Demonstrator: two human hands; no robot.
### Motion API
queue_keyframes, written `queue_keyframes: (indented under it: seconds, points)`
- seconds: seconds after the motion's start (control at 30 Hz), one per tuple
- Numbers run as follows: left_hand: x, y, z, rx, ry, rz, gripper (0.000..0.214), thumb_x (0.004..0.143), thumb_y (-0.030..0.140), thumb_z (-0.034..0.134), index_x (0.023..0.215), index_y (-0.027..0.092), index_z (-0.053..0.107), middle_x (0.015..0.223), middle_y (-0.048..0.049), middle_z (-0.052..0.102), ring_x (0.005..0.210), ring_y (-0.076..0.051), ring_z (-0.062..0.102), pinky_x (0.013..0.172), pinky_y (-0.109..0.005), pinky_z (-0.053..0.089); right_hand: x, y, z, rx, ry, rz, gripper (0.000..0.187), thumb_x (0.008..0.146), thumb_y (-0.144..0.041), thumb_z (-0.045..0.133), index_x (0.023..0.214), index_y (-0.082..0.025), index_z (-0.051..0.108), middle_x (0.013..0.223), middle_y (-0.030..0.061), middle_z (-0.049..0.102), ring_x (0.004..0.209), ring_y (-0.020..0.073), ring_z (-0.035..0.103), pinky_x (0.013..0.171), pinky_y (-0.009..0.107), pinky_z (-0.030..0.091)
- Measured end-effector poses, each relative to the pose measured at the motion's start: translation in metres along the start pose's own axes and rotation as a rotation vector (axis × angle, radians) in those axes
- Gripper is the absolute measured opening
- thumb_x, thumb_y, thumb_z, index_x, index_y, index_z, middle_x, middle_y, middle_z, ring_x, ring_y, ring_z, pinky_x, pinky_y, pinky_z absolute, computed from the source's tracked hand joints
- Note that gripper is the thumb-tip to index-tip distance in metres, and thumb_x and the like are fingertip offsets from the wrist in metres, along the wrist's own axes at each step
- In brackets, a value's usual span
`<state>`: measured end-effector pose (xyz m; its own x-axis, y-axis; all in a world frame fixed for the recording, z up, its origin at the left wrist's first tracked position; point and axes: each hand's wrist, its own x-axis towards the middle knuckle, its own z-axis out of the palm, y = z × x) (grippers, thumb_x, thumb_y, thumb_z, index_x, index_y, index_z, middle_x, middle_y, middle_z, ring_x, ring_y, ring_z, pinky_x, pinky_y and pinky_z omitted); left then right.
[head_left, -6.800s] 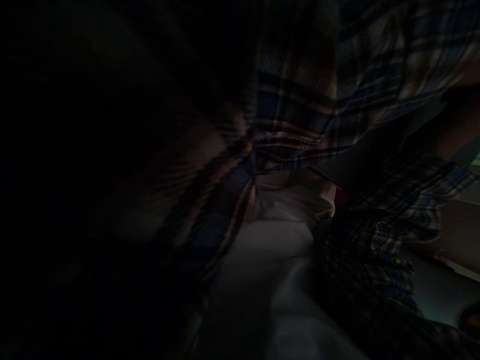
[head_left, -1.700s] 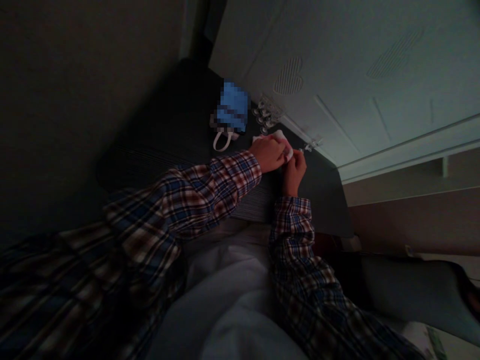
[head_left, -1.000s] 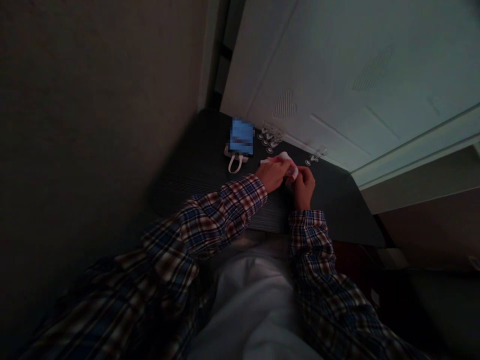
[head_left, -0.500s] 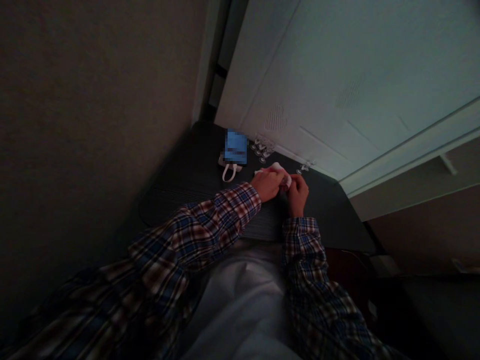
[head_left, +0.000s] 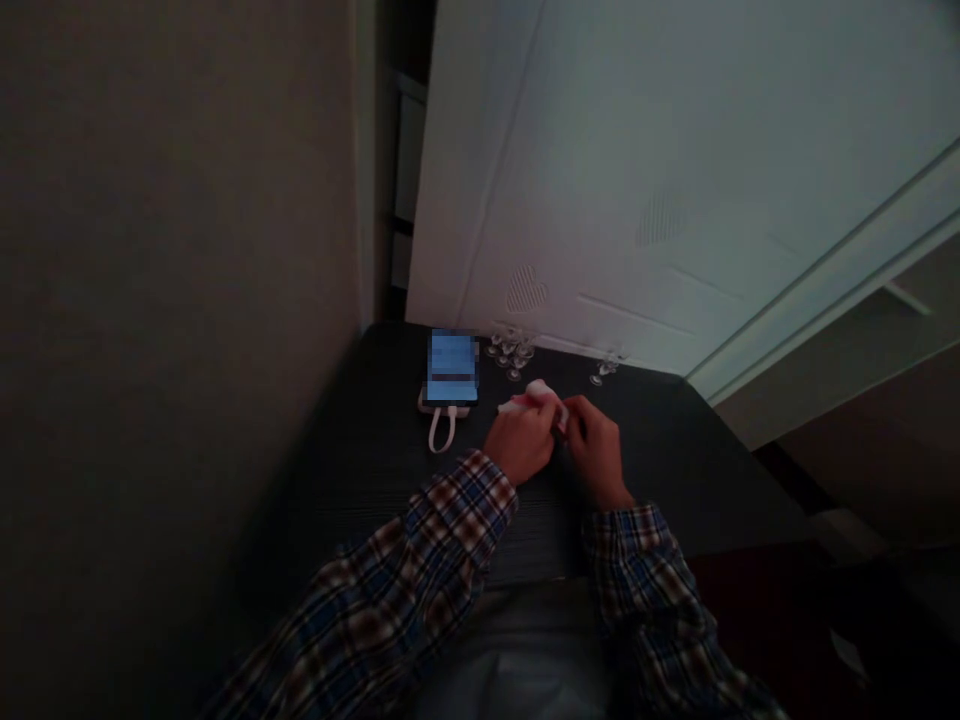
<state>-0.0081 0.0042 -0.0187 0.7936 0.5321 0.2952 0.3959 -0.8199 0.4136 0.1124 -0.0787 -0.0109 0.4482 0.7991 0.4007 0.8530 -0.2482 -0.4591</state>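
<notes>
A small pink and white cloth [head_left: 537, 391] is bunched up in my left hand [head_left: 521, 445], whose fingers are wrapped round it. Against the cloth's right end, my right hand [head_left: 598, 448] is closed in a pinch; the dim light hides what its fingertips grip. Both hands are close together above the dark table [head_left: 360, 480]. Beyond them stands a cluster of several tiny clear stemmed glasses [head_left: 513, 352]. More such glasses [head_left: 604, 369] stand apart, farther right.
A device with a lit blue screen [head_left: 453, 365] rests on a white block at the left, with a white cable loop [head_left: 442, 430] in front. A white panel with embossed hearts [head_left: 600, 180] rises behind the table. A plain wall [head_left: 187, 250] borders the left side.
The view has tilted up, so the table and the things on it appear lower. My right hand has turned and come closer to my left hand. The cloth stays in my left hand.
</notes>
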Motion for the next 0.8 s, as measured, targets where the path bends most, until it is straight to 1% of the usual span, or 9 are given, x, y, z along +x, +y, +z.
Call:
queue_keyframes:
  seconds: [0.1, 0.17, 0.23, 0.37, 0.4, 0.53, 0.6, 0.67, 0.8]
  points:
    - [0.0, -0.001, -0.001, -0.035, -0.026, -0.001, 0.033, 0.092, 0.025, 0.027, 0.114, 0.02, 0.051, 0.103, -0.004, 0.06, 0.093, -0.019, 0.06, 0.074, -0.034, 0.049, 0.004, 0.0, -0.008, 0.059, -0.071, 0.005, 0.03, 0.091, -0.032, 0.038, 0.095, -0.015, 0.063, 0.081, 0.001, 0.06, 0.068, 0.0029, 0.048, 0.065, 0.016, 0.031]
    - [-0.001, -0.001, 0.0, -0.059, -0.053, 0.0, 0.031, 0.092, 0.024, 0.029, 0.111, 0.019, 0.053, 0.102, -0.0045, 0.06, 0.094, -0.017, 0.06, 0.076, -0.031, 0.049, 0.006, 0.001, -0.012, 0.088, -0.059, -0.015, 0.026, 0.09, -0.029, 0.04, 0.09, -0.015, 0.063, 0.081, 0.0013, 0.059, 0.071, 0.0034, 0.05, 0.065, 0.017, 0.033]
    - [-0.002, 0.0, 0.003, -0.084, -0.058, 0.046, 0.031, 0.092, 0.023, 0.028, 0.108, 0.018, 0.054, 0.102, -0.0044, 0.06, 0.094, -0.015, 0.059, 0.079, -0.031, 0.048, 0.008, 0.004, -0.012, 0.095, -0.005, -0.033, 0.024, 0.089, -0.026, 0.041, 0.084, -0.015, 0.062, 0.081, 0.0017, 0.057, 0.073, 0.0041, 0.051, 0.066, 0.017, 0.036]
    - [-0.005, 0.002, 0.01, -0.167, -0.045, 0.024, 0.025, 0.091, 0.023, 0.033, 0.102, 0.02, 0.056, 0.097, -0.0017, 0.062, 0.089, -0.014, 0.059, 0.075, -0.031, 0.048, 0.009, 0.012, -0.005, 0.15, 0.043, -0.083, 0.022, 0.088, -0.021, 0.041, 0.073, -0.016, 0.057, 0.073, 0.0014, 0.052, 0.067, 0.0042, 0.049, 0.06, 0.018, 0.038]
    - [-0.005, 0.002, 0.012, -0.19, -0.067, 0.019, 0.025, 0.09, 0.022, 0.035, 0.104, 0.021, 0.056, 0.098, -0.001, 0.062, 0.088, -0.013, 0.059, 0.074, -0.031, 0.048, 0.008, 0.013, -0.002, 0.175, 0.052, -0.092, 0.022, 0.087, -0.02, 0.041, 0.072, -0.016, 0.056, 0.071, 0.0013, 0.051, 0.066, 0.0041, 0.049, 0.058, 0.018, 0.038]
    - [-0.008, 0.0, 0.019, -0.276, -0.077, -0.062, 0.024, 0.09, 0.021, 0.039, 0.106, 0.025, 0.055, 0.098, 0.0029, 0.063, 0.087, -0.012, 0.061, 0.072, -0.03, 0.048, 0.003, 0.02, 0.005, 0.226, 0.047, -0.013, 0.021, 0.086, -0.021, 0.042, 0.069, -0.016, 0.053, 0.068, 0.0016, 0.05, 0.061, 0.0052, 0.049, 0.055, 0.019, 0.04]
    - [-0.009, -0.001, 0.023, -0.312, -0.04, -0.065, 0.023, 0.091, 0.021, 0.038, 0.106, 0.027, 0.055, 0.097, 0.005, 0.063, 0.086, -0.01, 0.061, 0.071, -0.029, 0.048, 0.001, 0.022, 0.006, 0.251, 0.027, 0.031, 0.02, 0.086, -0.023, 0.043, 0.07, -0.017, 0.054, 0.067, 0.0018, 0.051, 0.061, 0.0058, 0.05, 0.055, 0.019, 0.042]
    - [-0.009, -0.002, 0.026, -0.299, 0.047, -0.087, 0.02, 0.092, 0.022, 0.039, 0.1, 0.026, 0.057, 0.087, 0.0047, 0.064, 0.074, -0.01, 0.06, 0.062, -0.029, 0.045, -0.001, 0.023, 0.007, 0.282, 0.008, 0.082, 0.02, 0.086, -0.026, 0.044, 0.071, -0.019, 0.055, 0.066, 0.0019, 0.052, 0.059, 0.0061, 0.051, 0.054, 0.02, 0.042]
    - [-0.007, -0.004, 0.028, -0.333, 0.191, -0.026, 0.018, 0.094, 0.023, 0.037, 0.092, 0.024, 0.055, 0.077, 0.0052, 0.063, 0.066, -0.009, 0.059, 0.054, -0.027, 0.043, -0.003, 0.013, 0.007, 0.33, -0.013, 0.182, 0.023, 0.087, -0.031, 0.045, 0.07, -0.019, 0.054, 0.063, 0.0015, 0.049, 0.055, 0.0057, 0.047, 0.052, 0.021, 0.038]
